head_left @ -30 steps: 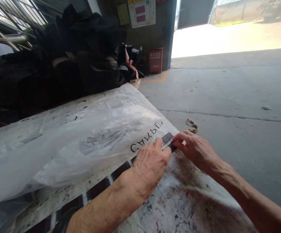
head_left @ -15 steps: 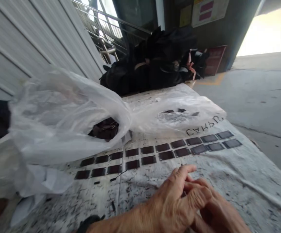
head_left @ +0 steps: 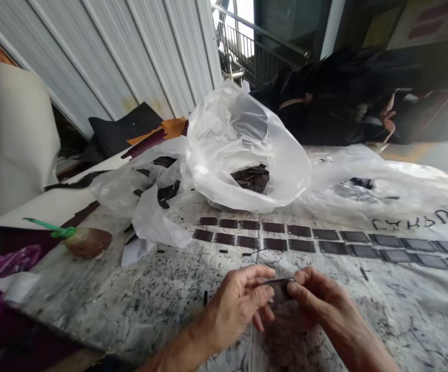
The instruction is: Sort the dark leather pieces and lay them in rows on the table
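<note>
Between my two hands is a small dark rectangular piece, tilted above the table and partly hidden by fingers. My left hand pinches its left end between thumb and fingers. At the opposite end, my right hand is closed on it with thumb and fingertips. Beyond my hands, similar flat dark rectangular pieces lie in two rows on the table. Behind them a large clear plastic bag stands with its mouth open, and dark pieces show inside.
Another plastic bag with handwriting lies flat at right. A third bag with dark scraps lies at left, near a brown lump tied with green. The stained table carries small dark bits. Black bundles stand behind it.
My view has swung left. My hands, overlapping before, are now apart, with a dark rectangular piece visible between them.
</note>
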{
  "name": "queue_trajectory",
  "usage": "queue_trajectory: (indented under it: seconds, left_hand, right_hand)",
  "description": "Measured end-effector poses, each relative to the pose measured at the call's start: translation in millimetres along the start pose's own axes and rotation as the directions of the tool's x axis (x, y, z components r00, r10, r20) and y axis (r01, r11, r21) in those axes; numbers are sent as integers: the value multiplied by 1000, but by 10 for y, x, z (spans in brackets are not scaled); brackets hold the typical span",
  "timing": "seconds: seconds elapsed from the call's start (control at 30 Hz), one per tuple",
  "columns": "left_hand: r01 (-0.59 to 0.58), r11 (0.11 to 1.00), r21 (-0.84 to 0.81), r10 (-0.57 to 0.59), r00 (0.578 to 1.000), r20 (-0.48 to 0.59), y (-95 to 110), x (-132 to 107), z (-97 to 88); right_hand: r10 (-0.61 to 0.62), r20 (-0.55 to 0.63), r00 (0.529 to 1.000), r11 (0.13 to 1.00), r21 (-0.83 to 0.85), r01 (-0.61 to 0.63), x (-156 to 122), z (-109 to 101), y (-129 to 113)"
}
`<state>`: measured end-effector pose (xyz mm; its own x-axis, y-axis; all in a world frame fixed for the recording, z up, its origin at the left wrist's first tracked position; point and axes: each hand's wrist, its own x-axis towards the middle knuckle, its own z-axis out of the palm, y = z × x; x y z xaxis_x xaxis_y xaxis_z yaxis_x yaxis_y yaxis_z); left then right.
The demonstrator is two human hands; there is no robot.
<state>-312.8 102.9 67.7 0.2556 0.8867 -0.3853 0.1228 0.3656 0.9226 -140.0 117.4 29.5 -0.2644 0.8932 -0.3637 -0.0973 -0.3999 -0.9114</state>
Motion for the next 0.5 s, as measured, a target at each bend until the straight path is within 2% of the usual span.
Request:
queue_trajectory:
  seconds: [0.13, 0.3, 0.4, 0.5]
  left_hand:
    - [-21, 997, -71, 18, 999, -46, -128, 0, -220]
    - [-24, 997, -70, 18, 996, -85, -119, -24, -431]
    - [-32, 995, 94, 50, 980, -190, -59, -82, -646]
    - [-20, 956, 293, 118, 939, -323, 13, -172, -921]
  right_hand:
    - [37, -61, 997, 998, 61, -34, 39, 212, -1]
    - [68, -76, 995, 998, -10, -69, 54, 325, -25]
    - [58, -71, 996, 997, -42, -61, 63, 309, -50]
    - [76, -28, 997, 989, -126, -79, 74, 244, -55]
